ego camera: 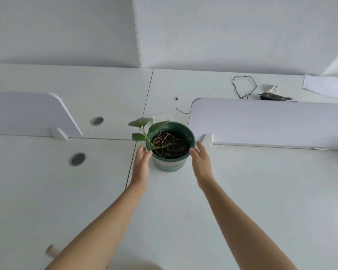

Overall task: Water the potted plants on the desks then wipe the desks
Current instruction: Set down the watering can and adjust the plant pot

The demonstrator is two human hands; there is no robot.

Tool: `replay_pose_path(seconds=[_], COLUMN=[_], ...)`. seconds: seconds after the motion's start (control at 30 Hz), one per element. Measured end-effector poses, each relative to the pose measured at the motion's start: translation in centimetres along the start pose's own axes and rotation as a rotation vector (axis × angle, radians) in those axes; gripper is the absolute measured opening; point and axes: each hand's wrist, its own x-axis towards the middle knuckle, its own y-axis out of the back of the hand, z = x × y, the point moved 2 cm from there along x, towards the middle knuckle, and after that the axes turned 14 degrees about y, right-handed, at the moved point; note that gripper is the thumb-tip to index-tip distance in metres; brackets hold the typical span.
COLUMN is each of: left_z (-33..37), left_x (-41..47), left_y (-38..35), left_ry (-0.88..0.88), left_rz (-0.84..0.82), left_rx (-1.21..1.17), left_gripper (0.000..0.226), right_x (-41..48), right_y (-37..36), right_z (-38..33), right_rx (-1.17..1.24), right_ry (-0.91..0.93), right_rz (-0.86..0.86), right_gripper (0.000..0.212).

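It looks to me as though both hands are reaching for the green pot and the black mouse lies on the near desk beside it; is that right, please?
Not quite: the head view shows the black mouse on the far desk, behind the divider panel. Both the left hand and right hand do reach for the green pot.

Desk (242,191): smooth white laminate-like top with a matt to faint satin sheen; cable grommet (77,159), near left: grey, apparently plastic, with a dull ring; divider panels (261,123): smooth matt white board in white plastic-looking clips; pot (171,164): dark green plastic-looking rim, slightly glossy, paler banded wall below; soil (172,145): dark, coarse and crumbly, dry fibrous roots on top; leaves (140,121): smooth, softly matt green; mouse (271,96), far right: black, glossy, plastic-looking; crumpled tissue (271,88) beside it: white, paper-like.
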Motion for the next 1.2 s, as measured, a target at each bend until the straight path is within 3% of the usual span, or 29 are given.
replay_pose_path(seconds=[0.1,0.33,0.43,0.53,0.63,0.7,0.77,0.8,1.03,1.2], left_z=[-0.7,-2.4,-3.0,-3.6,-3.4,-3.0,-2.7,-2.7,-2.9,-2.4], left_x=[1.1,0.9,-0.1,-0.9,0.0,0.7,0.6,0.4,-1.4,-3.7], left_y=[-1.2,-2.1,-2.8,-2.9,-1.9,-1.6,-1.8,-2.0,-1.7,2.5], left_ry=[-0.019,-0.018,-0.025,-0.042,-0.067,-0.06,-0.071,-0.076,0.0,0.082], left_rz=[-0.059,-0.125,-0.156,-0.161,-0.103,-0.098,-0.136,-0.152,-0.236,-0.078], left_rx=[-0.052,-0.077,-0.042,-0.007,-0.024,-0.005,0.05,0.084,0.267,0.355], left_gripper=[0.047,0.083,0.084,0.081,0.076,0.075,0.078,0.08,0.084,0.088], right_x=[0.8,1.1,2.7,3.9,3.1,2.2,1.5,1.5,2.3,-2.7], right_y=[-1.0,-1.4,-0.6,0.4,0.7,0.4,-0.2,-0.5,-0.1,1.5], right_z=[0.9,1.7,1.2,1.4,1.9,2.5,2.9,3.0,0.9,0.7], right_rx=[0.049,0.065,0.069,0.056,0.09,0.105,0.074,0.044,-0.025,-0.023], right_ry=[0.05,0.036,-0.001,-0.037,-0.071,-0.039,0.03,0.049,0.004,-0.026], right_rz=[0.001,-0.024,-0.071,-0.103,-0.054,-0.039,-0.067,-0.07,-0.131,-0.087], right_gripper=[0.041,0.048,0.051,0.073,0.083,0.068,0.036,0.033,0.06,0.057])
